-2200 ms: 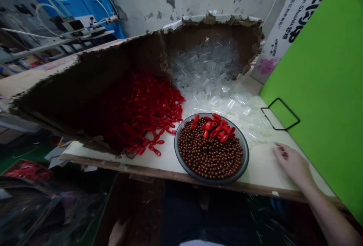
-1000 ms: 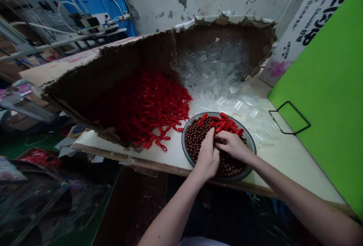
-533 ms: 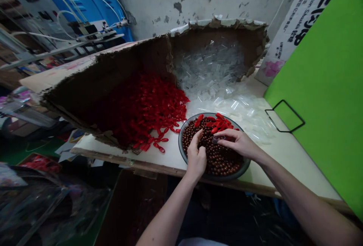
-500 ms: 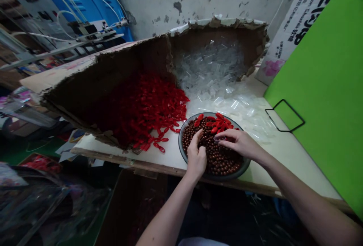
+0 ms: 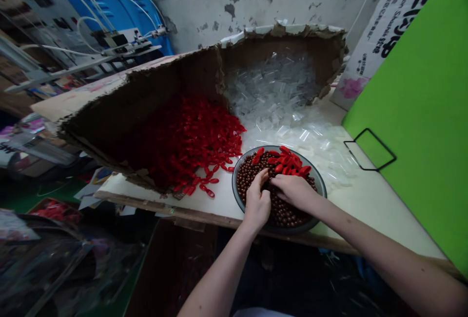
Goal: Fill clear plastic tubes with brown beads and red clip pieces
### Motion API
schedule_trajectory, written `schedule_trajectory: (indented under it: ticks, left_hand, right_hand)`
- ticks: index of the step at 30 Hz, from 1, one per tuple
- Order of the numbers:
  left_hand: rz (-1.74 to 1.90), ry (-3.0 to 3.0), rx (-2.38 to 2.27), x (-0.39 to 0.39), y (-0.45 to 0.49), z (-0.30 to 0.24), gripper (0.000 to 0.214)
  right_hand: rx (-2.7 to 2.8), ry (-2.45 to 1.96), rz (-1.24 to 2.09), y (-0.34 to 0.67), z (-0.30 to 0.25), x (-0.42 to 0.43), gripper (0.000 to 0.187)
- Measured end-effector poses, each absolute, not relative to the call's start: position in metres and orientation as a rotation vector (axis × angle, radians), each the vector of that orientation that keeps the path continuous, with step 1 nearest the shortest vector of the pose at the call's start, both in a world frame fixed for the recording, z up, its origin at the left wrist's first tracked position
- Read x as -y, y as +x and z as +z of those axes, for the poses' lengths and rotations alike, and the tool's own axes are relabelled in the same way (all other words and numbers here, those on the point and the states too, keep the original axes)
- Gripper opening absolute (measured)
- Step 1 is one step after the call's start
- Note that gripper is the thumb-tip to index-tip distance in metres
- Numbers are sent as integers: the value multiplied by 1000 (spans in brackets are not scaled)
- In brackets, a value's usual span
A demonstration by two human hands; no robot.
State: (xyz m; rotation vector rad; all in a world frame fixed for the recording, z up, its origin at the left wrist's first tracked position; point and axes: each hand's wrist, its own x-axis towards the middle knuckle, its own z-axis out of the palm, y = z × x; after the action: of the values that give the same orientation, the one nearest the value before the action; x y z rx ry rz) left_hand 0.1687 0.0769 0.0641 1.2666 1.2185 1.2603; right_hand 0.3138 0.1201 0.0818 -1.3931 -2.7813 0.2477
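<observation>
A round grey bowl point(image 5: 281, 148) stands on the white tabletop, full of small glossy brown beads point(image 5: 288, 214) with a cluster of red plastic pieces point(image 5: 286, 161) on top. My left hand point(image 5: 258, 200) is in the bowl, its fingertips down among the beads. Beside it, my right hand point(image 5: 292, 192) curls over the beads, close to the red pieces. Whatever lies inside either hand's fingers is hidden. To the left of the bowl spills a heap of red pieces point(image 5: 190, 146), and behind it lie many clear plastic pieces point(image 5: 272, 88).
A torn brown cardboard box point(image 5: 146, 97) surrounds both heaps on the table point(image 5: 340, 224), whose wooden front edge runs below the bowl. A green board point(image 5: 409, 112) with a black wire frame stands at right. Plastic bags lie low at left; tubing and a blue tank are behind.
My right hand has moved left and down, nearer my left hand, and the small clear piece at its fingertips no longer shows. My left hand has shifted slightly toward the bowl's middle.
</observation>
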Motion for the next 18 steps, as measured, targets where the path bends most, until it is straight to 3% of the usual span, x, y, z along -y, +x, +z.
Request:
schedule_trajectory:
  ticks: [4, 8, 12, 18]
  left_hand:
    - [1333, 1203, -1118, -76, 169, 72, 58]
    - [1323, 1237, -1078, -74, 172, 84, 53]
    - [1246, 1159, -936, -74, 179, 97, 48]
    - [1284, 1094, -867, -78, 179, 103, 34]
  right_hand:
    - [2252, -1343, 838, 338, 80, -123, 19]
    - [1665, -1167, 1257, 346, 87, -119, 29]
    - [1402, -1083, 1350, 341, 101, -114, 33]
    - [1436, -994, 1340, 334, 123, -107, 33]
